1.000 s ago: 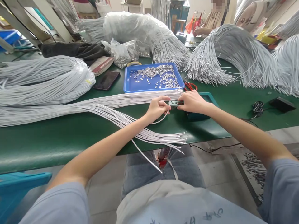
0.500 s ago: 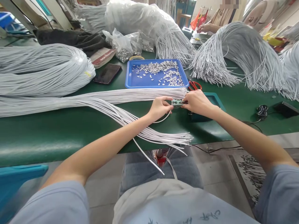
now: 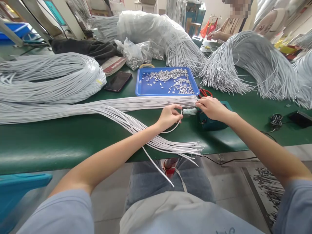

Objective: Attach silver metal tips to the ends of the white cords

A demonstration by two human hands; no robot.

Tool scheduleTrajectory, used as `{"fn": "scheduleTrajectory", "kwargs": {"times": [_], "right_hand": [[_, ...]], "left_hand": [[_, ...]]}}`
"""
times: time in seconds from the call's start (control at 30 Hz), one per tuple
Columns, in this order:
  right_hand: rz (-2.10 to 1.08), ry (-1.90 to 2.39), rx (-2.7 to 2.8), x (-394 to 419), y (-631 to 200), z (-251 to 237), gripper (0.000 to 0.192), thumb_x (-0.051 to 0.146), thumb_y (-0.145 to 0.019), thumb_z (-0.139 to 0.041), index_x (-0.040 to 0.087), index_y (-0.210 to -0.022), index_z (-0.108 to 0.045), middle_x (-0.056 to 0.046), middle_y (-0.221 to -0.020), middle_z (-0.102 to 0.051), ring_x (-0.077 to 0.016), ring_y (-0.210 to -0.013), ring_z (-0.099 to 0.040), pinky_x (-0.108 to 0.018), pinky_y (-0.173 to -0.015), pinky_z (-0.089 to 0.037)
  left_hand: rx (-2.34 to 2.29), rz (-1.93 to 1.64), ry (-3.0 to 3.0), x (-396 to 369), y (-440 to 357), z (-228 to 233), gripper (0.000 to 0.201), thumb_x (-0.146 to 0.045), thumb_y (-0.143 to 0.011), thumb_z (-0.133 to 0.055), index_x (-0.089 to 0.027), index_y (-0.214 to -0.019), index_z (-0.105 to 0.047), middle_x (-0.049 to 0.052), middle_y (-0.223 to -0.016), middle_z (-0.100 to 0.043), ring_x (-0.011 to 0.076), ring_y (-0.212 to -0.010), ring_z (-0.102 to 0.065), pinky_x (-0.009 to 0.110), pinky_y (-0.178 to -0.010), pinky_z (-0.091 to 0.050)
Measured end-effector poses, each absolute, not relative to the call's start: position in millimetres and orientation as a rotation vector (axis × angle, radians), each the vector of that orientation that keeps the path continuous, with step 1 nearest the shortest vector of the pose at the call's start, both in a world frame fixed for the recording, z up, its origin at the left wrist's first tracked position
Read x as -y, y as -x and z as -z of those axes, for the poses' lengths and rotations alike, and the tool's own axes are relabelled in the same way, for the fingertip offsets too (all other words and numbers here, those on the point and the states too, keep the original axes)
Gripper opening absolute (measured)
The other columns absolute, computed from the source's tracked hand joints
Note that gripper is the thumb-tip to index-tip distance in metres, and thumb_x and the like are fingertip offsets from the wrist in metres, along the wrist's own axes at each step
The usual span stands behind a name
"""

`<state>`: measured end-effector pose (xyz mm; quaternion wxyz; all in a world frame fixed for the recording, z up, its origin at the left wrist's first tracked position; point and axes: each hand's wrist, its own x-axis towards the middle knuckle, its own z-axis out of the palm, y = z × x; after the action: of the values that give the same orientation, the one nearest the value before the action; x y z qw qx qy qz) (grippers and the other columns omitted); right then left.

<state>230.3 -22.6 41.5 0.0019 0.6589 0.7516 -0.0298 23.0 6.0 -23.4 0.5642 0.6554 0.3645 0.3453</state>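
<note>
White cord [image 3: 173, 127] is pinched in the left hand [image 3: 168, 116]; right hand [image 3: 211, 108] fingers grip the teal tool [image 3: 192, 111].

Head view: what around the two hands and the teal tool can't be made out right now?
- Whether a metal piece sits in the tool nose: too small, between left hand and right hand.
- Teal tool body: top hidden under the right hand.
- Cord end in the left grip: covered by fingers.
- Red scissors: mostly hidden behind the blue tray and right hand.
- Parts in the tray: too small to tell shape.
</note>
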Motion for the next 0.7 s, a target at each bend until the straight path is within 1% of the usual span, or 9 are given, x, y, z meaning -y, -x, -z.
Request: {"fn": "scheduleTrajectory", "kwargs": {"times": [0.1,0.23,0.3,0.33,0.37,0.43,0.5,0.57,0.7], "right_hand": [[0.178,-2.116,-2.419,20.7,-232.9,-38.6,0.039,0.027,-0.098,-0.035,0.013,-0.104,-0.071,-0.017,-0.112,-0.071,-0.0304,-0.110,-0.062,-0.040,-0.087,-0.044],[0.154,-2.385,-2.672,25.6,-228.0,-38.4,0.037,0.021,-0.094,-0.037,0.012,-0.105,-0.071,-0.016,-0.112,-0.072,-0.0255,-0.107,-0.065,-0.038,-0.090,-0.048],[0.246,-2.546,-2.920,31.7,-215.3,-39.7,0.033,0.020,-0.091,-0.040,0.014,-0.099,-0.071,-0.012,-0.103,-0.074,-0.0227,-0.097,-0.067,-0.035,-0.082,-0.051],[0.396,-2.544,-3.013,34.6,-206.8,-39.9,0.032,0.021,-0.090,-0.041,0.015,-0.097,-0.071,-0.010,-0.098,-0.074,-0.0210,-0.091,-0.068,-0.033,-0.076,-0.052],[0.626,-2.461,-3.048,36.9,-197.5,-39.5,0.030,0.022,-0.089,-0.043,0.015,-0.097,-0.071,-0.009,-0.092,-0.074,-0.0192,-0.084,-0.068,-0.031,-0.072,-0.052],[1.014,-2.155,-2.962,38.7,-179.8,-35.8,0.029,0.019,-0.086,-0.044,0.014,-0.096,-0.072,-0.006,-0.082,-0.073,-0.0159,-0.070,-0.066,-0.028,-0.067,-0.052],[1.168,-1.804,-2.861,36.9,-166.4,-27.8,0.029,0.015,-0.084,-0.046,0.015,-0.093,-0.074,-0.006,-0.084,-0.075,-0.0160,-0.073,-0.067,-0.028,-0.071,-0.051],[1.245,-1.566,-2.816,33.6,-158.8,-16.7,0.028,0.015,-0.084,-0.048,0.015,-0.091,-0.075,-0.005,-0.086,-0.076,-0.0169,-0.079,-0.068,-0.028,-0.072,-0.050],[1.488,-1.443,-2.823,33.8,-155.0,3.5,0.021,0.013,-0.079,-0.054,0.014,-0.086,-0.074,-0.001,-0.077,-0.074,-0.0165,-0.072,-0.065,-0.027,-0.065,-0.049]], "left_hand": [[-0.860,-0.873,-1.559,-0.8,-20.7,18.5,0.031,-0.014,-0.073,-0.069,-0.012,-0.103,-0.065,0.000,-0.063,-0.069,0.0110,-0.051,-0.065,0.022,-0.058,-0.051],[-0.818,-0.891,-1.688,9.7,-20.5,14.4,0.037,-0.019,-0.077,-0.068,-0.013,-0.113,-0.065,0.001,-0.070,-0.071,0.0119,-0.055,-0.065,0.023,-0.061,-0.052],[-0.763,-0.822,-1.925,14.9,-21.4,15.9,0.023,-0.022,-0.081,-0.067,-0.016,-0.103,-0.069,0.002,-0.074,-0.073,0.0131,-0.061,-0.066,0.025,-0.066,-0.052],[-0.707,-0.759,-2.080,17.4,-22.0,17.3,0.014,-0.021,-0.082,-0.065,-0.018,-0.095,-0.071,0.003,-0.077,-0.074,0.0141,-0.067,-0.067,0.025,-0.070,-0.052],[-0.626,-0.680,-2.238,19.9,-22.5,18.9,0.008,-0.020,-0.084,-0.064,-0.018,-0.086,-0.072,0.004,-0.080,-0.075,0.0154,-0.072,-0.069,0.026,-0.073,-0.051],[-0.409,-0.536,-2.488,25.4,-22.9,22.0,0.014,-0.016,-0.085,-0.062,-0.018,-0.076,-0.072,0.006,-0.083,-0.075,0.0177,-0.078,-0.069,0.027,-0.074,-0.049],[-0.182,-0.500,-2.630,31.4,-21.7,23.6,0.019,-0.017,-0.088,-0.059,-0.017,-0.073,-0.071,0.008,-0.077,-0.073,0.0181,-0.073,-0.068,0.027,-0.069,-0.047],[0.012,-0.580,-2.732,37.0,-19.1,22.3,0.026,-0.021,-0.091,-0.056,-0.018,-0.068,-0.068,0.007,-0.067,-0.069,0.0166,-0.063,-0.064,0.028,-0.060,-0.042],[0.198,-0.758,-2.891,36.3,-12.0,9.0,0.032,-0.026,-0.092,-0.053,-0.019,-0.062,-0.061,0.005,-0.058,-0.062,0.0141,-0.053,-0.055,0.029,-0.052,-0.032]]}}
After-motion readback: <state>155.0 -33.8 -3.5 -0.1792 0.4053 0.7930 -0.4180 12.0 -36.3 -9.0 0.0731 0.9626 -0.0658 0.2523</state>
